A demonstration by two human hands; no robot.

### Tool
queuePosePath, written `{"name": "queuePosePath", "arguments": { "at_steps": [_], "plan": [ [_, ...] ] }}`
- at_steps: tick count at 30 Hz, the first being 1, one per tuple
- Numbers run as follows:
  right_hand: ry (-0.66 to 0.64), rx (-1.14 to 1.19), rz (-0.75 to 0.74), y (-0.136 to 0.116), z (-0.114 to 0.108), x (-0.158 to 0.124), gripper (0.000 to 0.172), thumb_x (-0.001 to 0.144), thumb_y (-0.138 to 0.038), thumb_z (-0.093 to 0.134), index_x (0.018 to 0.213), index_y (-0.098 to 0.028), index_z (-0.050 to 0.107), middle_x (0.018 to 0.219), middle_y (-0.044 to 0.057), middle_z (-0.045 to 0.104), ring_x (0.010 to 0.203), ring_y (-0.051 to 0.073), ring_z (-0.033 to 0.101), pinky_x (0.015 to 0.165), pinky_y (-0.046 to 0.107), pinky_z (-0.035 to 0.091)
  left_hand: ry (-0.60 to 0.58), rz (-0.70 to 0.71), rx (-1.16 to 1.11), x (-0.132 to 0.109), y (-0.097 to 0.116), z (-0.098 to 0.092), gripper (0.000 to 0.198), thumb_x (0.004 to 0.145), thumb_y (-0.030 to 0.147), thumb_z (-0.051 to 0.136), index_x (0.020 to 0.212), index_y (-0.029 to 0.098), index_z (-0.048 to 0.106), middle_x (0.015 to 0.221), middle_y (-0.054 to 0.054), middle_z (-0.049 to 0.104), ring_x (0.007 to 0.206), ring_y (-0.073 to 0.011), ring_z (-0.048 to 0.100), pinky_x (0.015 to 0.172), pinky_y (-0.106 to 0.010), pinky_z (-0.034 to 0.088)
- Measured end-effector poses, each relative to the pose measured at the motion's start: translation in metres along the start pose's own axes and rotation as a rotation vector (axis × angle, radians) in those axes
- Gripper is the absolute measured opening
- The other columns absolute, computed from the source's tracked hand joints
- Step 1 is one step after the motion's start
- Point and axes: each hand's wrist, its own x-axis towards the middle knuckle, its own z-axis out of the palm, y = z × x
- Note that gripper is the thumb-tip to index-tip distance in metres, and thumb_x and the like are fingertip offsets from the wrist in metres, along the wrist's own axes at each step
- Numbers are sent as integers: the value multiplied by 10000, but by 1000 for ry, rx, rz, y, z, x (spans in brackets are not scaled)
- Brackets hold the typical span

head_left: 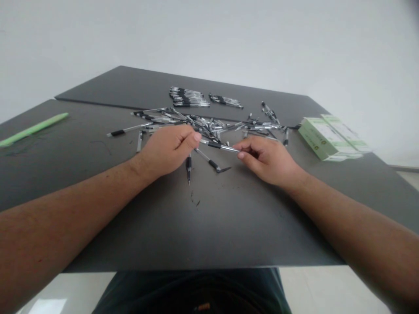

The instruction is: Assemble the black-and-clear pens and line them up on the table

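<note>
A clear pen with a black grip [214,145] lies nearly level between my two hands, above the grey table [203,231]. My left hand [173,148] is closed at its left end, thumb against the fingers. At its right end, my right hand [266,159] pinches the pen between thumb and fingers. Just behind the hands spreads a loose pile of similar pens [203,124]. Two pens lie nearer to me, one pointing down [189,168] and one slanting right [211,162].
Farther back lie two neat groups of pens, a larger one [188,97] and a smaller one [225,100]. Green and white boxes [330,138] stand at the right. A long green object [34,129] rests at the far left. Dark marks show on the tabletop.
</note>
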Motion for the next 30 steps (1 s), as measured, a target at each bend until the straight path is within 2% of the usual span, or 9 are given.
{"name": "queuePosePath", "arguments": {
  "at_steps": [3, 5, 10, 12, 14, 18, 22, 25, 30],
  "plan": [
    [2, -15, -64, 0, 4, -1, 246, 1061, -277, 650, 1205, -245, 847, 1127, 89, 892, 1013, 269, 824, 935, 397, 638, -38, 93, -31, -2, 3, 3, 450, 1100, 523, 466, 875, 233, 728, 807, -51, 761, 779, -236, 698, 739, -362, 475],
    [1, -49, -66, 3, 3, -2, 244, 1074, -264, 631, 1213, -249, 830, 1152, 98, 891, 1034, 277, 830, 936, 407, 642, -17, 103, -76, -3, 4, 5, 429, 1102, 513, 491, 907, 228, 745, 833, -45, 781, 801, -231, 716, 749, -356, 481],
    [48, -248, 116, 30, -15, 10, 250, 1040, -274, 672, 1255, -256, 797, 1044, 86, 885, 944, 297, 832, 842, 408, 630, 60, 13, -147, -4, 0, 10, 356, 1073, 480, 593, 837, 236, 701, 718, -9, 712, 693, -202, 656, 663, -346, 415],
    [61, -342, 202, 48, -22, 28, 233, 1038, -307, 687, 1222, -247, 816, 985, 86, 876, 916, 307, 826, 830, 417, 625, 67, 13, -184, -4, 0, 11, 314, 1055, 430, 622, 814, 237, 678, 710, -2, 694, 681, -192, 635, 658, -343, 402],
    [24, -433, 239, 67, -25, 54, 244, 1038, -310, 683, 1200, -231, 847, 1014, 109, 884, 963, 331, 827, 872, 449, 632, 66, 32, -212, -4, 0, 13, 290, 1047, 382, 628, 799, 236, 661, 708, 4, 679, 676, -184, 617, 663, -340, 393],
    [-123, -675, 259, 104, -18, 118, 350, 1055, -248, 617, 1248, -169, 898, 1275, 183, 880, 1324, 372, 756, 1196, 501, 542, 43, 56, -229, -5, 3, 14, 287, 1040, 318, 646, 767, 229, 645, 689, 11, 656, 662, -174, 586, 661, -333, 365],
    [-152, -729, 332, 133, -2, 167, 445, 1075, -215, 544, 1336, -119, 891, 1338, 229, 863, 1358, 385, 733, 1211, 493, 518, 27, 61, -217, -6, 3, 15, 284, 1047, 285, 667, 770, 219, 657, 708, 5, 666, 692, -176, 601, 679, -327, 372],
    [-202, -743, 370, 150, 11, 188, 444, 1071, -244, 563, 1352, -152, 895, 1359, 212, 858, 1323, 373, 741, 1190, 476, 521, 11, 63, -215, -6, 4, 15, 282, 1057, 290, 671, 785, 215, 659, 716, 4, 664, 693, -178, 595, 674, -326, 362],
    [-274, -760, 401, 170, 26, 203, 402, 1044, -297, 639, 1344, -200, 888, 1369, 180, 840, 1319, 343, 704, 1203, 452, 482, -26, 83, -180, -6, 4, 15, 296, 1075, 311, 662, 796, 215, 639, 736, -4, 664, 724, -194, 597, 688, -336, 353]
  ]
}}
